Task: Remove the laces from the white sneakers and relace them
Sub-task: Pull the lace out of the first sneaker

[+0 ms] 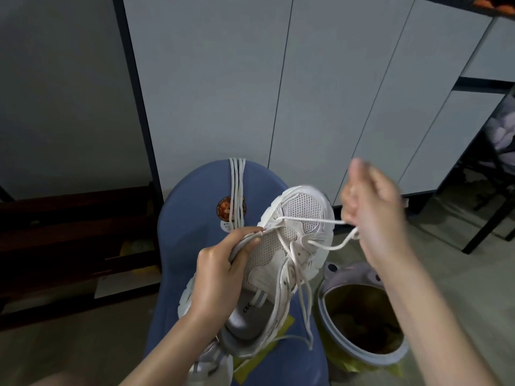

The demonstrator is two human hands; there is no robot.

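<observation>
A white mesh sneaker (295,218) is held above a blue chair (192,207), toe pointing away from me. My left hand (220,271) grips the sneaker by its tongue and left side. My right hand (373,207), blurred, pinches the white lace (309,220) that runs from the front eyelets out to the right. Loose lengths of the same lace hang down over the shoe's opening. A second lace (237,190) lies in several parallel strands over the chair's far edge. Part of another white sneaker (207,363) shows under my left forearm.
A small bin (362,324) with a grey animal-shaped rim stands on the floor to the right of the chair. Grey cabinet doors (278,93) fill the background. A dark wooden rack (75,246) is at the left, a black metal frame (485,218) at the right.
</observation>
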